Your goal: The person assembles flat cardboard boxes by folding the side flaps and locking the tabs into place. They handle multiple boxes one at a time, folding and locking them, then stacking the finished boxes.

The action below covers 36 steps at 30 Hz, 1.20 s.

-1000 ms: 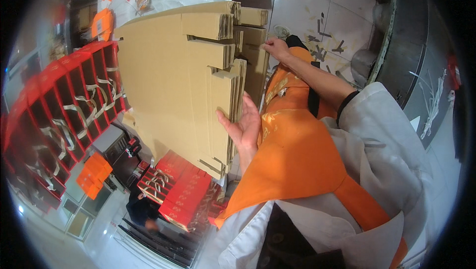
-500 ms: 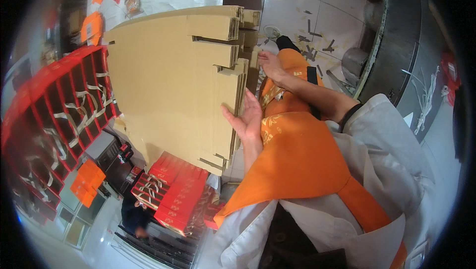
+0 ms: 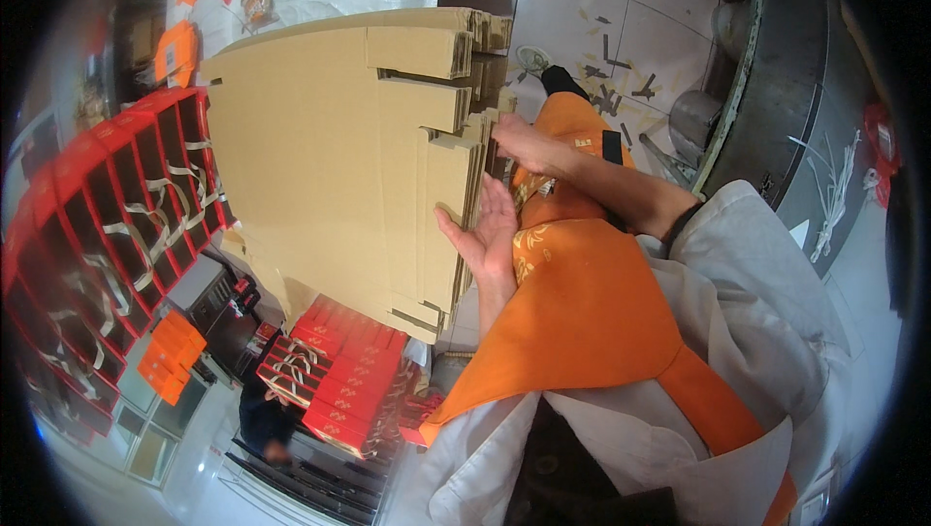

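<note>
A thick stack of flat brown cardboard sheets (image 3: 320,158) with slotted edges stands in front of me. My left hand (image 3: 487,227) rests against its near edge, fingers stretched out and thumb against the front sheet. Farther up that edge is my right hand (image 3: 524,145), its fingers bent in at the sheet edges beside the notches. The stack partly hides its fingertips.
Red gift boxes with pale ribbon handles (image 3: 126,196) line the left. More red boxes (image 3: 354,376) stand below the stack, near a person in dark clothes (image 3: 267,424). Dark scraps (image 3: 606,99) litter the tiled floor. A metal counter (image 3: 776,90) stands at the right.
My right hand has moved left to the stack's edge, and its fingers have bent in there. My left hand has stayed nearly in place.
</note>
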Available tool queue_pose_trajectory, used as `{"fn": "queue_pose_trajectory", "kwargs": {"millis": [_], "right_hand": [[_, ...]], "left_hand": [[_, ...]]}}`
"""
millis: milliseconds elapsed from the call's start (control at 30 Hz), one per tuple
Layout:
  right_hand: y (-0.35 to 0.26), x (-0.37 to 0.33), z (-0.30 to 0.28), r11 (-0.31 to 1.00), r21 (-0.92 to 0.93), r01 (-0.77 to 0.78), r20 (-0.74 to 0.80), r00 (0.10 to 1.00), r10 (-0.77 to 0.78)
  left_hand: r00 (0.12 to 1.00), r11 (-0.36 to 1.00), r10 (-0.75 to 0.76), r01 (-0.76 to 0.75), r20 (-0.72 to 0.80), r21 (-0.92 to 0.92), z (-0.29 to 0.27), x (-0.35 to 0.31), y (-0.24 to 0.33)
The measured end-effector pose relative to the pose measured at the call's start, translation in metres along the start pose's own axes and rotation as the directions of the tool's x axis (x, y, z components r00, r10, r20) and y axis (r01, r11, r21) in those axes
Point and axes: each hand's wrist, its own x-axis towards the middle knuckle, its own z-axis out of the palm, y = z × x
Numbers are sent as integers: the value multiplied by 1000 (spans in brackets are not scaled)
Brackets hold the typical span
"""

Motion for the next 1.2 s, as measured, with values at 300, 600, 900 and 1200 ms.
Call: {"fn": "queue_pose_trajectory", "kwargs": {"millis": [300, 600, 900, 1200], "right_hand": [[-17, -32, 16, 996, -79, 46, 125, 992, -36], [-33, -8, -60, 940, -309, 145, -33, 986, -163], [2, 74, -77, 896, -439, -66, -164, 986, -8], [19, 62, -54, 859, -483, 169, -328, 875, -356]], "left_hand": [[999, 993, 11, -6, -42, 119, -1, -24, -2], [995, 989, 100, -102, -26, -110, 4, -24, 1], [989, 987, 118, -126, -84, -104, 15, -31, -3], [994, 989, 95, -101, -59, -103, 10, -23, 1]]}}
